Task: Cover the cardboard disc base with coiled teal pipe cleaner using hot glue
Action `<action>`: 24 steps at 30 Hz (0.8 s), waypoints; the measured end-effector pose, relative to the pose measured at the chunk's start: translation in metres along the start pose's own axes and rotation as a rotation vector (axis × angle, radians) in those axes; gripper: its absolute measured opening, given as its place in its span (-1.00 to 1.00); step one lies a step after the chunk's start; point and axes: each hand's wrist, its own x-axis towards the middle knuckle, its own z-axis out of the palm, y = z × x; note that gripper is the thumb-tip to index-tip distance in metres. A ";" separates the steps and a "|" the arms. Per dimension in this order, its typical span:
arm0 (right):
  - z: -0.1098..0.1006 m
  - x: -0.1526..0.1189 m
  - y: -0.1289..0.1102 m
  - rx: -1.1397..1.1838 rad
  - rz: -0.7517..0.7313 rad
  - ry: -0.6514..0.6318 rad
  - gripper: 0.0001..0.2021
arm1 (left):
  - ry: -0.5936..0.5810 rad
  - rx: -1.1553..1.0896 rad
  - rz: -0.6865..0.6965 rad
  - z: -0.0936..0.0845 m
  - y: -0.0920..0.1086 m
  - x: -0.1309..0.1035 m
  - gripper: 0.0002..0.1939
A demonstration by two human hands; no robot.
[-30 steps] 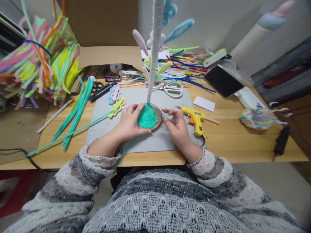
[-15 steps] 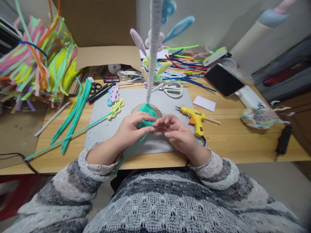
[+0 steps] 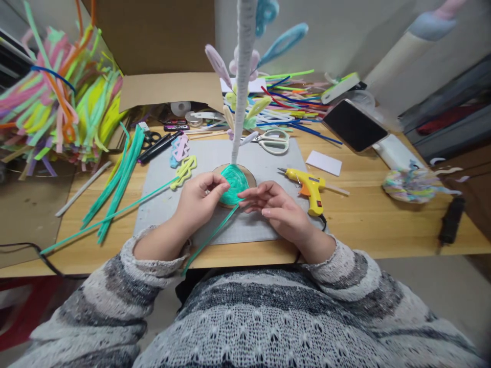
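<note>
Widest of all lay the wooden table (image 3: 368,232), with the grey mat (image 3: 245,230) on its near middle and the yellow glue gun (image 3: 315,193) at the right of that mat, its nozzle towards the left. Centred on the mat, the white stem (image 3: 241,87) rose from the far edge of the wooden disc (image 3: 250,177), and I judged that I was at the step of covering that disc with green strand, wound round on itself from the stem towards the near side. The next move, as I read it, called for taking up the loose tail (image 3: 209,239) and pressing it along the outermost turn. The green coil (image 3: 235,186) lay between my two hands, on the disc. My left hand (image 3: 196,202) was at its left, thumb and index tips together over its edge; I could not tell whether anything thin was caught between them. My right hand (image 3: 278,207) was at its near right, fingers stretched out and thumb apart from them, the fingertips right by the coil's edge. The tail ran from just beside those tips, near and left, over the table's near edge.
</note>
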 end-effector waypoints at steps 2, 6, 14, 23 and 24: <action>0.001 0.001 0.000 0.000 0.005 0.026 -0.74 | 0.015 -0.112 -0.007 0.001 0.001 0.000 -0.88; 0.001 0.004 0.004 -0.086 0.035 0.044 -0.75 | -0.111 -0.264 -0.021 0.007 0.008 -0.006 -0.92; 0.007 0.000 0.008 -0.739 -0.210 0.113 -0.72 | -0.249 -0.256 0.052 0.019 0.008 -0.016 -0.92; 0.006 -0.002 0.011 -0.927 -0.327 0.101 -0.79 | -0.165 -0.012 0.284 0.019 0.006 -0.018 -0.84; 0.006 -0.001 0.011 -0.924 -0.325 0.097 -0.79 | -0.165 0.031 0.310 0.018 0.007 -0.018 -0.85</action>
